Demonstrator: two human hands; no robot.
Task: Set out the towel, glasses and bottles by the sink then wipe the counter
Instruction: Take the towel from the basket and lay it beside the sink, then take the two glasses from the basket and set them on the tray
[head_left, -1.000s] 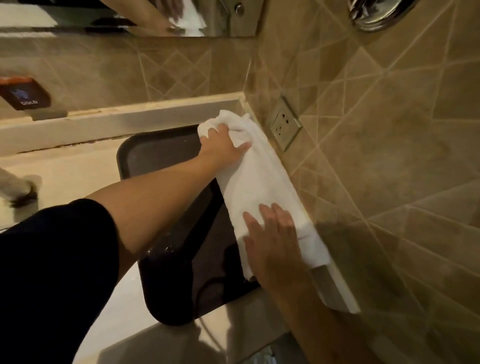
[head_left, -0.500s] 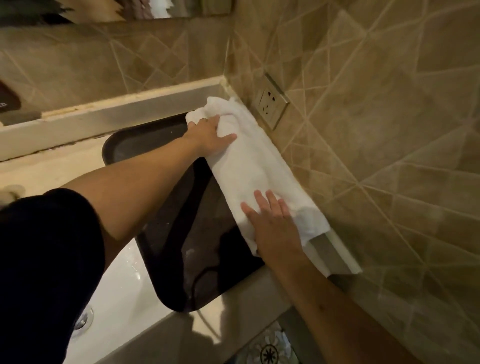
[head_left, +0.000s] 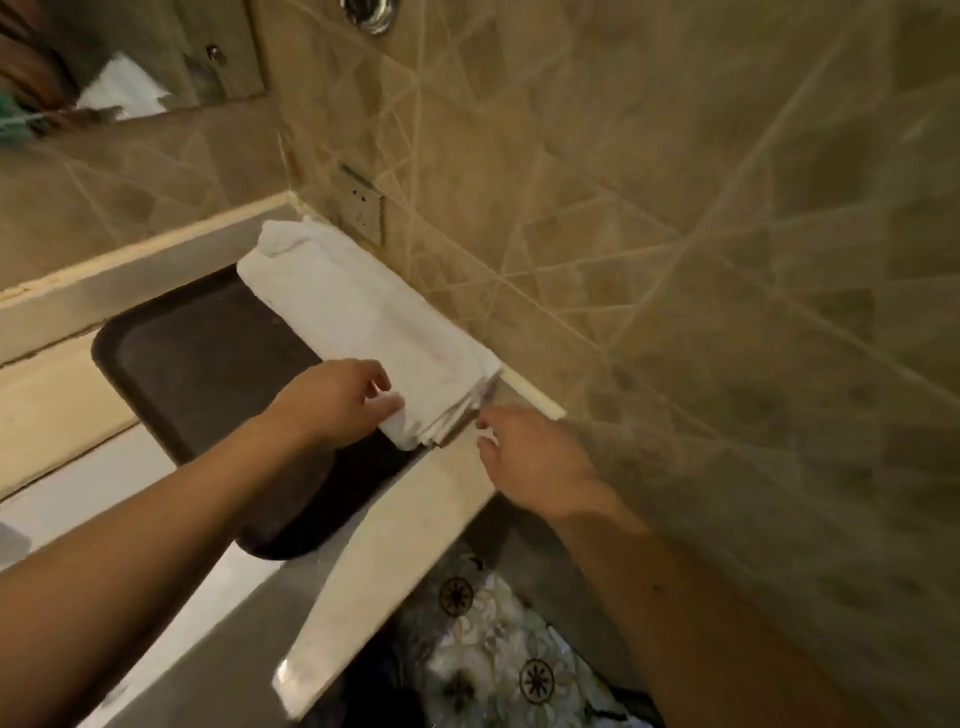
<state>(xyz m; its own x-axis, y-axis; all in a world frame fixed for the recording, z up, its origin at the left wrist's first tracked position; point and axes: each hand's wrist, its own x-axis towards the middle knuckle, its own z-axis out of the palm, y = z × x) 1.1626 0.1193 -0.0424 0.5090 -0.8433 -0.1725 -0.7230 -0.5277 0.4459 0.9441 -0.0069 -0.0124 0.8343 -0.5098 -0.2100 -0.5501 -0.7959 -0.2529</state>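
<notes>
A folded white towel (head_left: 363, 322) lies lengthwise along the tiled side wall, resting on the right edge of a dark tray (head_left: 197, 343) on the pale counter (head_left: 395, 525). My left hand (head_left: 337, 405) is at the towel's near left corner, with thumb and fingers pinching the edge. At the near right end, the fingertips of my right hand (head_left: 530, 457) touch the stacked folds and hold nothing. No glasses or bottles are in view.
A wall socket (head_left: 363, 208) sits just above the towel's far end. A raised ledge (head_left: 130, 270) runs behind the tray, under a mirror (head_left: 130, 67). The white basin (head_left: 104, 483) lies to the left. Patterned floor (head_left: 493, 649) shows below the counter's front edge.
My left hand has come back from the towel's far end to its near corner. My right hand has slid off the top of the towel to its near end. The towel lies flatter and straighter.
</notes>
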